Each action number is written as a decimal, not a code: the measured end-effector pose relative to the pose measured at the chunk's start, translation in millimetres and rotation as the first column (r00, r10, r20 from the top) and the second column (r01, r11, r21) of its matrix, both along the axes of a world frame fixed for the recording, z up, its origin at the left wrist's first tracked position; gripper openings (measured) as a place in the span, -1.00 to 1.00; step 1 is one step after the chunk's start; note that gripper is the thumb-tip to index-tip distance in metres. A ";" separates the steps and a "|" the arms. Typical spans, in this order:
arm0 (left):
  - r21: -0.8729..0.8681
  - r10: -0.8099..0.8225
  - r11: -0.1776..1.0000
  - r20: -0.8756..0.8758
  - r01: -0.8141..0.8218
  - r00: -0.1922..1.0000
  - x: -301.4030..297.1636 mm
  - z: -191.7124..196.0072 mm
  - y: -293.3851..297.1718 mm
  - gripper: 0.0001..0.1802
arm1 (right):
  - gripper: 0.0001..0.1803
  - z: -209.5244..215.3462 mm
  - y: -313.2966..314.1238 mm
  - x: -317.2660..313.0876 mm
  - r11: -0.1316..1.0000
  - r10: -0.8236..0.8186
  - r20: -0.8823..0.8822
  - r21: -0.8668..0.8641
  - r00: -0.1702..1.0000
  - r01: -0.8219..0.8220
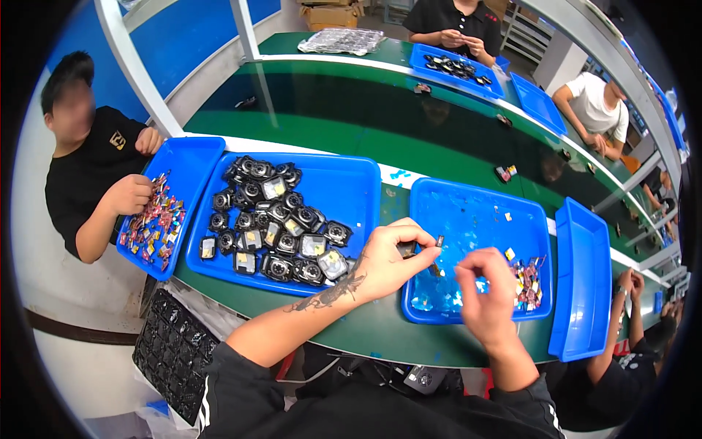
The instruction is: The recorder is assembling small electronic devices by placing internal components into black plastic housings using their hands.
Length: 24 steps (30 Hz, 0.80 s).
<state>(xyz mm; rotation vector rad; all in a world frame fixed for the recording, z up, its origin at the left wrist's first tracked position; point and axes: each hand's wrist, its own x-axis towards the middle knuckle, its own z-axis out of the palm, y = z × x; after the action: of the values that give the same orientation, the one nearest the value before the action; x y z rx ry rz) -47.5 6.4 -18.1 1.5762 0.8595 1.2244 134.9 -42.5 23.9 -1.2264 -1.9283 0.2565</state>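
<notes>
My left hand is closed in a pinch over the left side of a blue tray. Between its thumb and forefinger is a small dark part, its kind too small to tell. Over the same tray, my right hand is slightly blurred, with curled fingers; whatever they may hold is hidden. Bits of blue film are scattered in this tray. A heap of small reddish and yellow pieces lies at its right side. Left of it, another blue tray holds a pile of black watch-like cases.
A narrow blue tray stands at the right. At the left, a co-worker's hand is over a blue tray of reddish pieces. Beyond runs a green belt with a few small parts. A black moulded tray sits below the bench.
</notes>
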 end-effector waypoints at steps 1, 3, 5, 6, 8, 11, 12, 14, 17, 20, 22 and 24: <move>0.007 0.030 1.000 -0.003 -0.030 1.000 -2.5 -1.7 -0.2 -0.87 | -0.82 -0.6 1.0 7.5 0.996 -0.001 -0.006 -0.087 1.000 0.001; -0.046 0.009 0.999 0.047 -0.007 0.999 -4.4 -1.2 -3.5 -0.85 | -0.81 4.0 11.7 20.0 1.000 0.017 0.265 0.008 0.964 -0.020; 0.024 -0.071 0.997 0.040 0.070 0.997 2.2 2.8 -3.4 -0.82 | -0.88 3.7 7.5 40.5 0.946 -0.016 0.094 -0.320 0.995 0.046; 0.043 -0.146 0.989 0.037 0.145 0.989 12.3 9.3 -3.6 -0.83 | -0.89 -1.7 3.9 53.4 0.917 -0.108 -0.132 -0.395 0.985 0.048; 0.000 -0.309 0.949 0.197 0.315 0.930 25.9 2.4 -5.9 -0.84 | -0.81 -11.6 3.1 58.6 0.932 -0.078 -0.309 -0.361 0.948 -0.041; 0.017 -0.236 0.971 0.189 0.237 0.953 31.4 -9.9 -15.7 -0.84 | -0.80 1.1 -0.2 34.3 0.854 0.089 -0.382 -0.447 0.920 -0.268; -0.034 -0.251 0.964 0.192 0.262 0.949 27.7 -10.1 -13.7 -0.85 | -0.81 -4.9 4.9 35.6 0.842 0.148 -0.405 -0.427 0.902 -0.329; -0.113 -0.261 0.951 0.212 0.289 0.942 20.4 -5.5 -15.1 -0.87 | -0.81 -12.8 9.9 35.5 0.827 0.208 -0.424 -0.406 0.882 -0.390; -0.161 -0.392 0.871 0.344 0.465 0.853 16.6 6.3 -15.5 -0.88 | -0.82 -20.3 7.8 34.7 0.838 0.139 -0.521 -0.392 0.842 -0.380; -0.075 -0.309 0.935 0.308 0.347 0.900 26.9 -0.7 -12.8 -0.85 | -0.92 -10.9 6.0 27.9 0.882 0.144 -0.548 -0.307 0.824 -0.358; -0.131 -0.121 0.978 0.283 0.164 0.951 28.8 -7.7 -3.4 -0.70 | -0.96 -8.3 7.3 37.9 0.932 0.024 -0.549 -0.290 0.835 -0.218; -0.274 0.057 0.959 0.432 0.071 0.900 25.8 -11.9 6.0 -0.69 | -0.95 -10.3 12.9 60.0 0.955 -0.112 -0.519 -0.291 0.847 -0.051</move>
<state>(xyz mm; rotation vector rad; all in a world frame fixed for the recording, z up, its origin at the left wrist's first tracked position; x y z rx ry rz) -21.7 12.4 -30.0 1.0165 0.6948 1.3159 194.9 -29.6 13.7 -1.2111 -1.4121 0.8072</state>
